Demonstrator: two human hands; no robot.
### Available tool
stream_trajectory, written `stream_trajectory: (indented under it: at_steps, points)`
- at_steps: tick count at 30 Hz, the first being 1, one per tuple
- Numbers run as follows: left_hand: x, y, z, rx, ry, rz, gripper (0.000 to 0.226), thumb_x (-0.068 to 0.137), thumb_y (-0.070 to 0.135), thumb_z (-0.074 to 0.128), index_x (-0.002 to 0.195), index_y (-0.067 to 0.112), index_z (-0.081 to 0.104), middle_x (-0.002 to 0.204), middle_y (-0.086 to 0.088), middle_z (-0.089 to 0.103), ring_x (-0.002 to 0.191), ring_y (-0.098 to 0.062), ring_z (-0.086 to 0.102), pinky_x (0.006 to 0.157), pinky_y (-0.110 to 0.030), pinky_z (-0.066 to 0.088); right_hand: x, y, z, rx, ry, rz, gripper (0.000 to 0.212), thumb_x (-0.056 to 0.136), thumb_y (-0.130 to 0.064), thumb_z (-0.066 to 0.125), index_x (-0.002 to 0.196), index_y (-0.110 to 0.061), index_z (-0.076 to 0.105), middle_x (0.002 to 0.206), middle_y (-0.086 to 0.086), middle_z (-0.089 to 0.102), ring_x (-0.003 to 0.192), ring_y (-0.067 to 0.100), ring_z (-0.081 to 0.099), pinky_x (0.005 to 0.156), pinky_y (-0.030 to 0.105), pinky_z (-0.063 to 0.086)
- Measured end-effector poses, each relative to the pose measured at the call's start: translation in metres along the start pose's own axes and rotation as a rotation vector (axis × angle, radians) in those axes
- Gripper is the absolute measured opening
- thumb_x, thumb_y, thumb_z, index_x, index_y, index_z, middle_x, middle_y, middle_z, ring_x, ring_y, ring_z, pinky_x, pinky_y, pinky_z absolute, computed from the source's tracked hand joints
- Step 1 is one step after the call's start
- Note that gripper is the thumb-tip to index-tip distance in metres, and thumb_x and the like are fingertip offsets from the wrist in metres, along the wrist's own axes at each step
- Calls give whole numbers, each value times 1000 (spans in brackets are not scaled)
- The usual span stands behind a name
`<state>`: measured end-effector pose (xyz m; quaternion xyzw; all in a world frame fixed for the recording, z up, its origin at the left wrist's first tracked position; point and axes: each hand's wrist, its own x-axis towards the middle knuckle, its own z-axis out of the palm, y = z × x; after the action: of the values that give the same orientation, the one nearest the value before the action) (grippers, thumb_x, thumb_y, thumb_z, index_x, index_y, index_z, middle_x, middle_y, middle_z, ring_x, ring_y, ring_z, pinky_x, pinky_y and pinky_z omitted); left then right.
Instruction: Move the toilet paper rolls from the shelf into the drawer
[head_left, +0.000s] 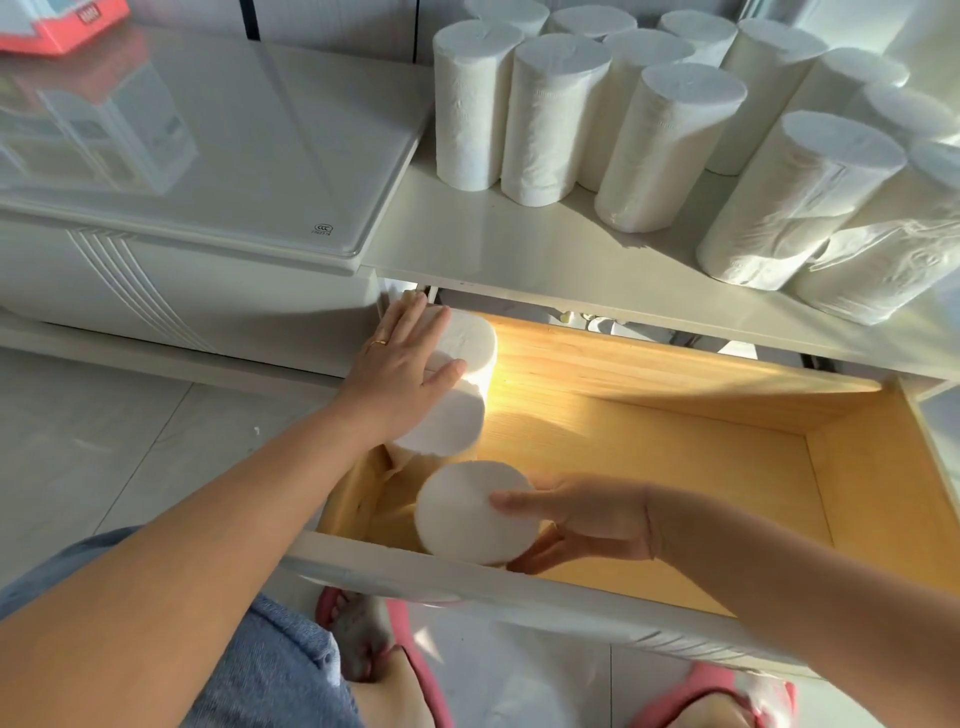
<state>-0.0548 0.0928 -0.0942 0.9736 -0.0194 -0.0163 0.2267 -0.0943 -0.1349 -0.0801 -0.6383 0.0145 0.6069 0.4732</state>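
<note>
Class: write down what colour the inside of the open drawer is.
Pale yellow wood grain; the drawer interior shows best in the head view.

Rolls (670, 145) stand on the shelf (519, 254) above the drawer (649, 447), three rolls (441, 415) inside at its left.

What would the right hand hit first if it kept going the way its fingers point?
The right hand points left, so the toilet paper roll it grips would probably reach the drawer's left wall first; depth there is unclear.
</note>
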Motion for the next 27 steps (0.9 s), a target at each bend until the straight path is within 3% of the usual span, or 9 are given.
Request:
stream_trajectory:
  at_steps: [4, 9, 11, 15, 17, 19, 21, 24, 27]
  points:
    - [-1, 0, 0, -18, 4, 5, 64, 95, 50, 34, 149, 28, 8, 158, 4, -8, 142, -12, -15, 114, -36, 2, 11, -11, 19, 117, 7, 10, 54, 93, -28, 58, 138, -1, 44, 139, 27, 49, 106, 32, 57, 104, 39, 46]
    - [-1, -1, 1, -21, 22, 14, 64, 95, 50, 36, 149, 28, 9, 159, 4, -7, 143, -12, -14, 114, -37, 5, 22, -21, 28, 94, 54, -19, 55, 90, -27, 64, 133, 4, 49, 119, 20, 60, 97, 24, 60, 98, 34, 50]
    - [-1, -1, 1, -24, 26, 15, 64, 95, 50, 36, 149, 28, 10, 159, 4, -7, 143, -12, -13, 114, -37, 5, 24, -19, 26, 81, 56, -30, 57, 88, -31, 66, 132, 3, 51, 121, 21, 62, 97, 23, 62, 97, 34, 52]
    - [-1, -1, 3, -33, 29, 6, 64, 94, 51, 36, 148, 29, 11, 159, 6, -6, 143, -10, -12, 114, -38, 7, 19, -20, 19, -282, 188, -113, 57, 84, -47, 65, 122, -6, 61, 118, 16, 67, 97, 19, 66, 89, 32, 56]
    - [-1, -1, 3, -33, 33, -7, 64, 93, 52, 37, 148, 29, 12, 158, 6, -5, 143, -10, -10, 114, -38, 7, 11, -31, 7, -421, 382, -274, 42, 83, -45, 67, 107, -11, 67, 102, 16, 72, 87, 23, 68, 81, 38, 59]
    - [-2, 1, 2, 20, 49, 9, 64, 94, 51, 36, 149, 26, 14, 159, 2, -4, 144, -14, -8, 116, -39, 4, 0, -48, -14, -385, 646, -481, 24, 85, -34, 69, 92, -11, 70, 86, 17, 73, 73, 25, 66, 77, 47, 59]
    - [-3, 3, 2, 87, 61, 24, 63, 95, 50, 33, 148, 24, 14, 159, -2, -3, 144, -17, -8, 116, -40, 0, -14, -67, -41, -306, 973, -667, 21, 83, -31, 71, 92, -12, 67, 78, 10, 70, 70, 23, 64, 77, 44, 58]
    - [-4, 6, 3, 131, 61, 49, 64, 93, 52, 25, 149, 23, 12, 159, 1, -3, 144, -15, -10, 116, -38, -3, -34, -84, -84, -132, 1457, -839, 41, 77, -33, 76, 105, -10, 57, 92, 6, 62, 82, 16, 57, 82, 32, 49]
    - [-4, 10, 5, 150, 71, 90, 61, 96, 48, 29, 148, 21, 13, 159, 0, 1, 144, -15, -11, 116, -38, -3, -46, -84, -120, 99, 1746, -906, 67, 73, -34, 76, 122, -3, 44, 111, 4, 44, 98, 17, 46, 91, 27, 41]
